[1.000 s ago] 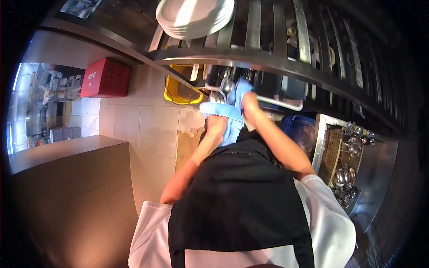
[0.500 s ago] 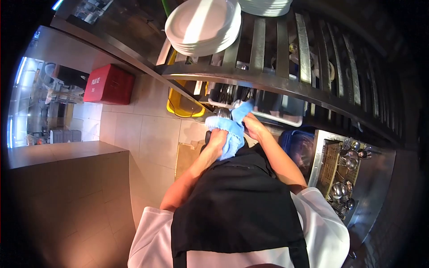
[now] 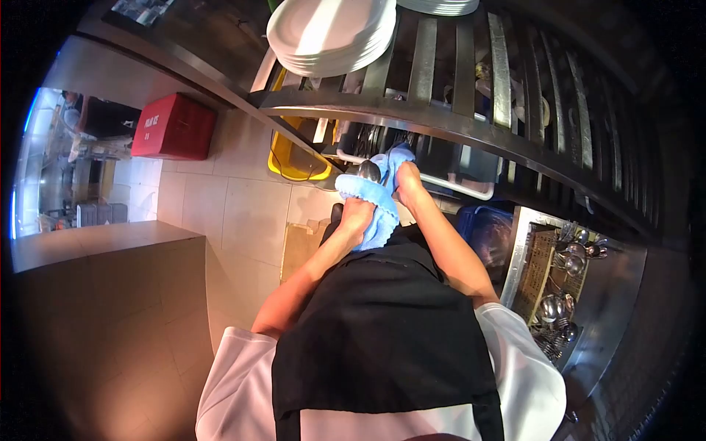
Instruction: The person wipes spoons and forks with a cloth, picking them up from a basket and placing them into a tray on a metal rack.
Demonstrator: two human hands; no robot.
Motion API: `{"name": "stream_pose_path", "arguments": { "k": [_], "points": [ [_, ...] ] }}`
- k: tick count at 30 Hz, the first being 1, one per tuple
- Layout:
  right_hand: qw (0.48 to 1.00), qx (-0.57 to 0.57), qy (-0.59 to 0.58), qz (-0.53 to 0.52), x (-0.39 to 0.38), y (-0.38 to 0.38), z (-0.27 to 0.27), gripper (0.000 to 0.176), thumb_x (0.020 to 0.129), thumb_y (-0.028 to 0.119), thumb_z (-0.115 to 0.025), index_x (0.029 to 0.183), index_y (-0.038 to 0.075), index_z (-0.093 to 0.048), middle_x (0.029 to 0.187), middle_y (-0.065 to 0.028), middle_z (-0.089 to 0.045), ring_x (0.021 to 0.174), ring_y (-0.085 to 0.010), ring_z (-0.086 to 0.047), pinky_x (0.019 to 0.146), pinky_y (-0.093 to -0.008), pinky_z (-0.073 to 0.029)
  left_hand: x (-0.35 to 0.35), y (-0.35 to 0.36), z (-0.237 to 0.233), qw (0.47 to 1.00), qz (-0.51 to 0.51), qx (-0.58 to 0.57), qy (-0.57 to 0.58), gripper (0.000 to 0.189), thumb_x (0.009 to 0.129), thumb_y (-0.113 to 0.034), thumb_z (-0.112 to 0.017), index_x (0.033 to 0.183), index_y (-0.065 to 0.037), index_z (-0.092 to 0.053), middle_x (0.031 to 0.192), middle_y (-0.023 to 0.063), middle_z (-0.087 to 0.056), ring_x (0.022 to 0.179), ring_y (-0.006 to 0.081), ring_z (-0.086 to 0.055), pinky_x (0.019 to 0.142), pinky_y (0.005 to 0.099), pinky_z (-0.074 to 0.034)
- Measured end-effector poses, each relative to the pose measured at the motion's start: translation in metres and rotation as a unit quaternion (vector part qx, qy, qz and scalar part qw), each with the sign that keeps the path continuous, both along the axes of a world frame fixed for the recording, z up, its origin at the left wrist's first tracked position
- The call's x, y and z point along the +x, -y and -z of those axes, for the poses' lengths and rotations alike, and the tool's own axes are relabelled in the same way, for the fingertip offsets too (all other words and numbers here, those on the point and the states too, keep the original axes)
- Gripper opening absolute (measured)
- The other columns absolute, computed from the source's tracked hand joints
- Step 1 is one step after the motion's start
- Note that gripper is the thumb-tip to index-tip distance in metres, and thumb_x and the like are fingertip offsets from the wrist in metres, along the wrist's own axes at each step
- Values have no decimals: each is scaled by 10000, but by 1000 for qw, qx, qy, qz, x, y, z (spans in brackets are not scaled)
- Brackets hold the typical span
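Wrapped in a light blue cloth (image 3: 379, 209), my left hand (image 3: 358, 216) is closed around what seems to be a bunch of spoons. Their shiny bowls (image 3: 369, 171) stick up out of the cloth; the handles are hidden. My right hand (image 3: 407, 181) is closed on another part of the same cloth, just beside the spoon bowls. Whether a piece of cutlery lies inside that fold cannot be seen. Just beyond both hands, under the slatted shelf, a grey tray (image 3: 456, 185) has dark compartments with cutlery (image 3: 368, 136) in them.
White plates (image 3: 331, 37) stand stacked on the metal slatted shelf (image 3: 423, 66). Below are a yellow tub (image 3: 298, 167) and a blue bin (image 3: 482, 231). A basket (image 3: 535, 275) with spoons and forks (image 3: 555, 312) sits at right. A red box (image 3: 175, 126) is on the floor.
My right hand and its part of the cloth have shifted slightly up beside the spoons. The spoon bowls show more clearly above the cloth. The whole view has shifted a little.
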State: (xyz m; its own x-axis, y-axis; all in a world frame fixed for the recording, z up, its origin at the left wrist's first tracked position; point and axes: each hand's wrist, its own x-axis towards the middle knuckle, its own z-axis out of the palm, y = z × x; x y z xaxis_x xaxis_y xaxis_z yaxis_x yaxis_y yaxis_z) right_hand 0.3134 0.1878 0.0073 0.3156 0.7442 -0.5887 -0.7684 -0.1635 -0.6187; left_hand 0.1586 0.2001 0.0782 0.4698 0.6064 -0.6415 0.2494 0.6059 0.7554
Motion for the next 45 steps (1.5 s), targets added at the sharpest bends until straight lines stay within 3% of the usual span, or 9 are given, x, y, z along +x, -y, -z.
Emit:
{"name": "stream_pose_path", "arguments": {
  "k": [11,17,25,29,35,39,41,43,45],
  "points": [
    [991,39,-49,-115,22,1,-2,158,902,150,-531,870,65,-661,805,-69,-661,753,-195,-651,668,-318,-520,-3,5,16,978,-158,-95,102,304,963,-187,-447,1180,-22,-582,1053,93,-665,890,230,-671,801,384,-575],
    [981,94,96,-142,-17,35,-21,323,944,224,-612,1201,31,-646,1089,-45,-677,956,-141,-633,854,-308,-513,-21,-6,38,940,-37,-279,191,307,972,-346,-539,1104,-87,-638,951,78,-699,854,193,-687,750,362,-590],
    [975,-60,201,72,-13,28,-25,148,788,9,-487,719,20,-617,674,-48,-590,571,-126,-517,518,-340,-406,10,-3,-21,980,-96,-93,145,238,909,-38,-512,1132,-47,-597,946,99,-684,790,216,-704,649,356,-596],
    [965,-54,250,-63,1,29,-1,161,811,15,-500,848,1,-656,722,-42,-616,621,-138,-556,528,-310,-414,-2,-3,0,990,-52,-61,116,288,842,51,-485,1079,-41,-621,932,81,-683,809,190,-695,667,335,-588],
    [997,15,51,55,-38,19,-40,350,875,-25,-433,1143,34,-652,1040,-63,-695,942,-197,-662,788,-347,-540,-5,-1,38,990,-51,127,13,316,834,55,-476,1118,-22,-591,926,83,-671,763,197,-684,649,339,-582],
    [996,39,75,36,4,7,0,256,910,11,-433,982,-2,-678,893,-99,-684,803,-222,-674,743,-399,-569,-14,6,27,999,-9,-14,42,324,810,56,-458,1093,9,-609,974,88,-663,876,207,-664,708,352,-567],
    [998,14,14,63,10,1,63,231,918,74,-435,909,26,-661,858,-92,-676,764,-231,-669,747,-441,-570,-16,10,50,986,8,130,-106,298,836,6,-465,1098,4,-607,994,99,-664,821,204,-677,680,361,-575],
    [997,-43,-44,36,-35,27,-52,342,1005,276,-453,1197,28,-589,1063,-121,-674,926,-260,-667,830,-435,-541,-10,13,40,980,-33,194,-22,273,881,-29,-461,1111,-11,-605,1003,98,-665,782,199,-680,658,367,-582],
    [988,-67,137,-27,-58,41,31,291,962,243,-524,1193,104,-636,1103,-114,-659,969,-212,-640,814,-387,-540,-12,14,13,998,-53,-16,4,332,892,-32,-426,1155,23,-621,1002,107,-684,848,202,-686,736,357,-576]
  ]
}}
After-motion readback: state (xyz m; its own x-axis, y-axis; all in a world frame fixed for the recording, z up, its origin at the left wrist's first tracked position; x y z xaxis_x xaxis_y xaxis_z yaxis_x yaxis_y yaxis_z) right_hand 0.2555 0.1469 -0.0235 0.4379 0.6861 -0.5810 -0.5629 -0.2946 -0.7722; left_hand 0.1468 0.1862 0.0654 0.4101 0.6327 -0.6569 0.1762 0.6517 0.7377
